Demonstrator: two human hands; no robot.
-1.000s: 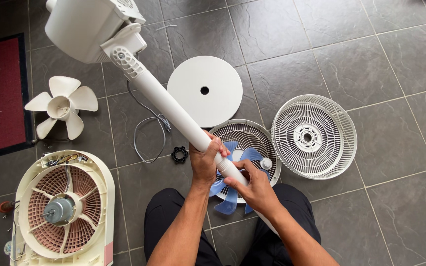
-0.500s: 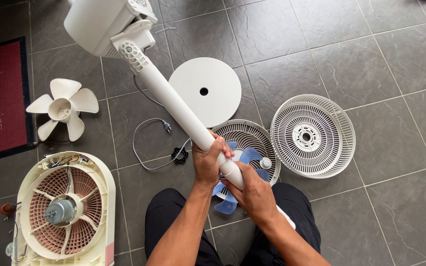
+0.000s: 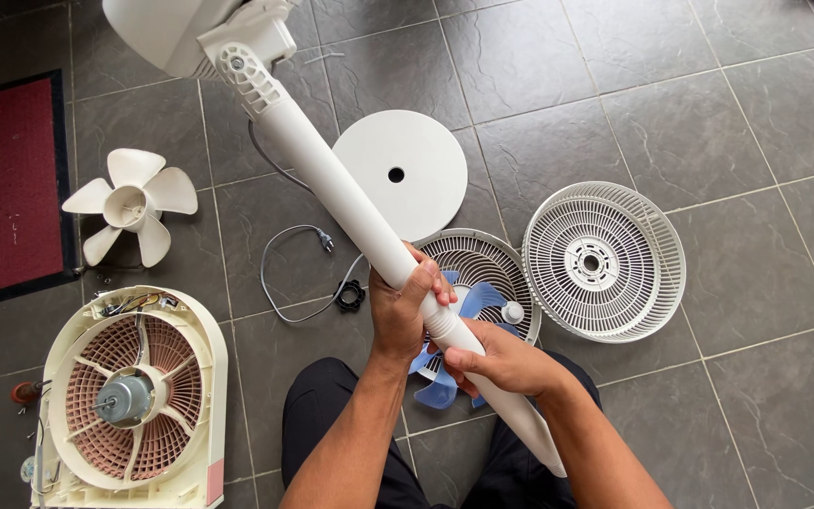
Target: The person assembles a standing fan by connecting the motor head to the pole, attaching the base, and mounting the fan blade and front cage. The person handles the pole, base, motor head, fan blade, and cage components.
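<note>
My left hand (image 3: pixel 399 316) squeezes the white pole (image 3: pixel 350 203) | right hand (image 3: pixel 501 363) squeezes lower | pole runs up-left from my fingers.

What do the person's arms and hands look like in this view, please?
Both forearms are bare, with no sleeves showing. The left hand and right hand wear no gloves, and no watch, ring or bracelet shows. Below them, dark trousers cover the legs.

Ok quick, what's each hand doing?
Left hand: closed around the long white plastic fan pole.
Right hand: closed around the same pole, lower down.
</note>
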